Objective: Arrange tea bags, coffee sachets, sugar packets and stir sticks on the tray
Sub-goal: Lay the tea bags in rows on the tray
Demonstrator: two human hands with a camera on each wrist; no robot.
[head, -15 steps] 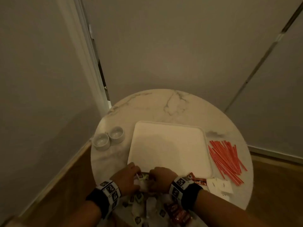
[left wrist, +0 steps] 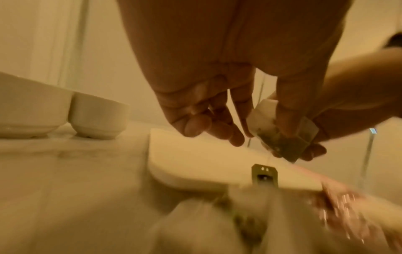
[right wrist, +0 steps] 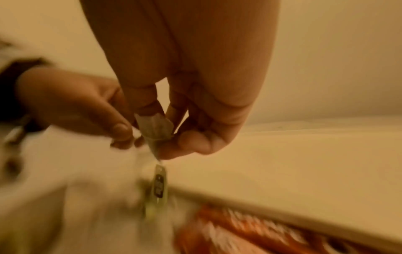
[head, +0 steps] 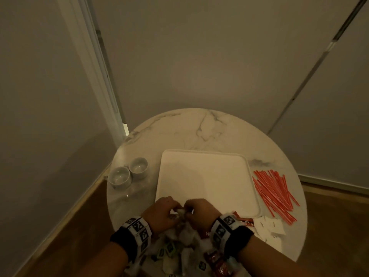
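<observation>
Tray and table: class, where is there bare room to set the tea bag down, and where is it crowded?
Free: the whole tray, bordered by two cups and stir sticks; also the marble table behind it. Crowded: the near edge, where both hands work over piled tea bags and sachets.

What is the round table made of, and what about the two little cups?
The table looks like polished marble, or a print of it: white with grey veins and a soft sheen. The cups look like glazed white ceramic: thick smooth walls with a slight shine, but glossy plastic cannot be ruled out.
</observation>
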